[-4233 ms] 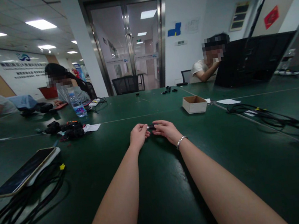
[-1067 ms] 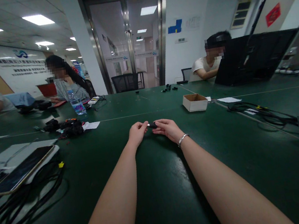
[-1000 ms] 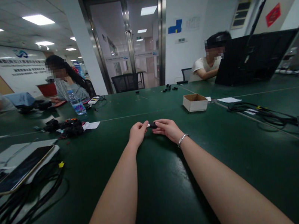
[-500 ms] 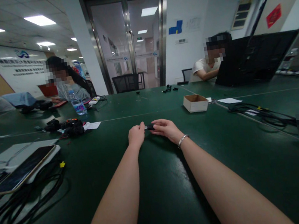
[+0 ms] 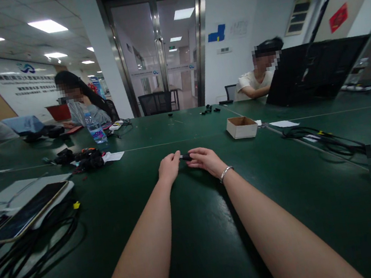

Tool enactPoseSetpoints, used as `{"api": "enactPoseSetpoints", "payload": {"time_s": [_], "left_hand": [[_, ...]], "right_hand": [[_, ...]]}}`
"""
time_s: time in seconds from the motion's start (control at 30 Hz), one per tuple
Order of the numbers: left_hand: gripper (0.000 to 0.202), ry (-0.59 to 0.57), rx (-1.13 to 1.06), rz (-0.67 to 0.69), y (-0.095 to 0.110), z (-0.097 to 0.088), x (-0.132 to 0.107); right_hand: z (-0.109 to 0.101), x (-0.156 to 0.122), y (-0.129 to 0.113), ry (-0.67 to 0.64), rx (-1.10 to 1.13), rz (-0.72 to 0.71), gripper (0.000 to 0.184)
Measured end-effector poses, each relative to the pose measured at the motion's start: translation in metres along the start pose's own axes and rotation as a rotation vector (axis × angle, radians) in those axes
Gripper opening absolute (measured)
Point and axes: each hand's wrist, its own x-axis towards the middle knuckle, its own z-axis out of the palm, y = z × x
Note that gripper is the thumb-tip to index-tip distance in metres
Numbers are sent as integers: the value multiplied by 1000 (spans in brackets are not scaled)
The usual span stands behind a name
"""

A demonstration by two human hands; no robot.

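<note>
A small black stick-like piece with a silvery end [image 5: 186, 157] is held level between my two hands, just above the green table [image 5: 197, 212]. The fingertips of my left hand [image 5: 170, 168] pinch its silvery left end. My right hand [image 5: 206, 160], with a silver bangle at the wrist, grips the black right end between thumb and fingers. Its exact kind is too small to make out, and both ends are partly covered by fingers. Beyond my right hand stands a small open cardboard box [image 5: 241, 131].
Left lie a phone [image 5: 30, 211] on a pale flat device and coiled black cables [image 5: 47, 245]. Farther back are a dark cluster of gear [image 5: 86, 159] and a water bottle [image 5: 95, 129]. More cables [image 5: 326, 140] lie right, near a large black monitor [image 5: 315, 71]. Several people sit across the table.
Both hands keep their hold on the black piece in nearly the same place. The whole view has shifted very slightly.
</note>
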Motion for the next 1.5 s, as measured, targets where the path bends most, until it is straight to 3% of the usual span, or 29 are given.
{"api": "enactPoseSetpoints", "payload": {"time_s": [0.27, 0.37, 0.5, 0.67, 0.87, 0.97, 1.13, 1.23, 1.37, 1.5], "left_hand": [[10, -56, -293, 214, -14, 11, 8], [24, -68, -362, 198, -15, 12, 10], [27, -80, -359, 78, -15, 13, 10], [25, -65, -291, 130, -13, 12, 9], [25, -104, -228, 88, -11, 11, 8], [36, -75, -268, 130, -12, 12, 8], [27, -139, -281, 81, -12, 13, 10], [40, -89, -291, 120, -11, 12, 9], [27, -121, -299, 54, -8, 12, 8], [36, -93, -296, 101, -8, 13, 8]], "right_hand": [[-2, 4, 0, 102, 35, 4, 7], [-1, 4, 0, 117, 20, 13, 7], [0, 2, -1, 92, -10, 17, 9], [-1, 2, -1, 50, -28, 13, 10], [-2, 3, 0, 43, -39, 13, 11], [-3, 3, 0, 37, -36, 9, 11], [-3, 3, 1, 31, -31, 1, 11], [-2, 3, 0, 41, -23, 0, 12], [0, 2, -1, 60, -29, 15, 12], [1, 1, -3, 65, -14, 14, 13]]}}
